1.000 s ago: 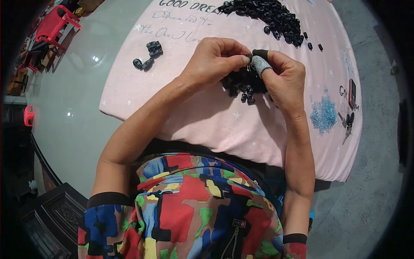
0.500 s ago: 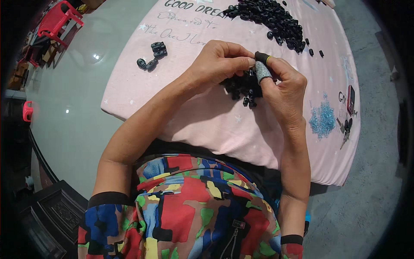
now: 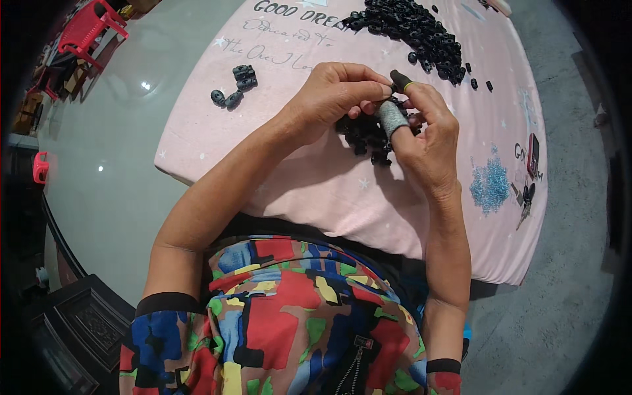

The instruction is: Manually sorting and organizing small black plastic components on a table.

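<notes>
My left hand [image 3: 336, 95] pinches a small black plastic piece [image 3: 393, 88] between thumb and forefinger, most of it hidden by the fingertips. Close against it is my right hand [image 3: 424, 135], its fingers bent in. A grey sleeve covers the right thumb, and a dark one with a yellow-green edge covers the forefinger. That forefinger is raised off the thumb; what the other curled fingers hold cannot be made out. Beneath both hands, a small heap of black plastic pieces [image 3: 363, 137] lies on the pink cloth [image 3: 296, 178].
A large pile of black pieces [image 3: 421, 33] spreads across the far side. Several black pieces [image 3: 243, 78] sit apart at the left. Near the right edge are a red-edged phone [image 3: 533, 155] and keys [image 3: 526, 204]. A red chair [image 3: 85, 29] stands on the floor beyond.
The right forefinger has lifted away from the thumb, and the right hand has shifted slightly left. The left hand keeps its pinch in nearly the same place, with its lower fingers now showing.
</notes>
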